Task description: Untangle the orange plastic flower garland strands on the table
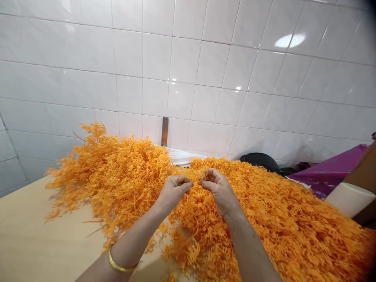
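Note:
My left hand (174, 192) is closed in a pinch, with a bit of orange showing at its fingertips. Close beside it, my right hand (219, 192) pinches a small orange plastic sprig (203, 177) between thumb and forefinger. The fingertips of both hands nearly meet, and the exact join between the pieces is too small to make out. Under and around them lie heaps of orange artificial foliage: a bushy pile of assembled-looking branches (126, 172) on the left and a broad mound of loose frilly sprigs (293, 219) on the right.
A pale wooden table (35, 231) carries the heaps, with a few thin stems (91, 222) lying on it. Behind stands a white tiled wall (182, 58) with a metal strip (165, 131). Black round items (260, 160), purple sheeting (331, 168) and a white roll (349, 199) are at the right.

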Motion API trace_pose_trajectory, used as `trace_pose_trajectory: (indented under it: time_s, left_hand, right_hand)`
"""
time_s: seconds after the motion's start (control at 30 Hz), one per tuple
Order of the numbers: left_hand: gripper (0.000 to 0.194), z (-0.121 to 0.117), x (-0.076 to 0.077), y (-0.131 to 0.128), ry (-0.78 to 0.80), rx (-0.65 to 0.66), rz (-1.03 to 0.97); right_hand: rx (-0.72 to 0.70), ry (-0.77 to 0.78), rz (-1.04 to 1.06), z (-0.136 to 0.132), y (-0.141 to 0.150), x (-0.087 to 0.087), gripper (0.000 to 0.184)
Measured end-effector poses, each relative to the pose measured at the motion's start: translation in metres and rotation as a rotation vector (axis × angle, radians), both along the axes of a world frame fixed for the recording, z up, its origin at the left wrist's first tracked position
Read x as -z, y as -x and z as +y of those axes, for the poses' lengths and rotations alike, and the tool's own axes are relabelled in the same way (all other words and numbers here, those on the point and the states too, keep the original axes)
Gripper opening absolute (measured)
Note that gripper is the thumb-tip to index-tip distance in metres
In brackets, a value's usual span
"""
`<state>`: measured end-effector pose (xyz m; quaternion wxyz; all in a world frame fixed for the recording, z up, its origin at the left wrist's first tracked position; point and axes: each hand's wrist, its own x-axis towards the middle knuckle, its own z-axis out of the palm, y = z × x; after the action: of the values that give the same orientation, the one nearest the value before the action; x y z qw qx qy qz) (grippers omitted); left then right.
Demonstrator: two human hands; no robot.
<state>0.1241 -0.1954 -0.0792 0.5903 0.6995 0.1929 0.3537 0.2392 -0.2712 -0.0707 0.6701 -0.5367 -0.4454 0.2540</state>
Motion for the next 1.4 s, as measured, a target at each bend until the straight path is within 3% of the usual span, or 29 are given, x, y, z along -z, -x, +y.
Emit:
trace_pose_trajectory:
  time_s: [0.1, 0.2, 0.3, 0.47, 0.57, 0.67, 0.8, 0.87, 1.03, 1.2, 1.27, 1.4]
  left_hand:
    - [0.025, -0.001, -0.001, 0.001, 0.037, -0.027, 0.065]
    - [0.023, 0.001, 0.002, 0.000, -0.033, -0.035, 0.083]
    - [0.025, 0.002, 0.007, -0.001, -0.260, -0.102, 0.158]
    - [0.025, -0.002, 0.007, 0.000, -0.809, -0.363, 0.433]
    - [0.022, -0.003, 0.006, 0.001, -0.915, -0.403, 0.465]
    - [0.024, -0.001, 0.007, 0.000, -0.731, -0.344, 0.320]
    - [0.025, -0.002, 0.008, -0.005, -0.262, -0.139, 0.062]
    - [0.030, -0.004, 0.010, -0.008, -0.108, -0.043, -0.023]
    - [0.040, -0.009, 0.014, -0.012, -0.004, 0.029, -0.103]
    - [0.035, -0.011, 0.007, -0.006, 0.024, 0.002, -0.057]
    - [0.030, -0.012, 0.005, -0.005, 0.083, 0.005, -0.009]
    - [0.023, -0.010, 0.010, -0.008, 0.237, 0.021, 0.056]
  right_hand:
    - [-0.030, 0.005, 0.006, 0.001, 0.000, 0.001, 0.014]
    - [-0.056, 0.010, -0.001, 0.001, 0.000, 0.002, 0.013]
    - [-0.070, -0.017, 0.002, 0.000, 0.000, 0.000, 0.013]
    - [-0.075, -0.038, -0.019, 0.001, 0.002, 0.001, 0.010]
    - [-0.037, -0.034, -0.039, 0.005, 0.001, 0.004, 0.012]
    - [0.034, -0.062, -0.065, 0.010, -0.001, 0.007, 0.015]
    - [0.147, -0.078, -0.124, 0.011, -0.004, 0.012, 0.019]
    - [0.231, -0.067, -0.140, 0.012, -0.003, 0.015, 0.020]
    - [0.347, -0.094, 0.002, 0.015, -0.011, 0.021, 0.023]
    - [0.675, -0.209, 0.317, -0.003, -0.051, 0.009, 0.027]
    - [0.669, -0.213, 0.324, -0.011, -0.058, 0.002, 0.026]
    - [0.422, -0.114, 0.189, -0.014, -0.047, -0.004, 0.021]
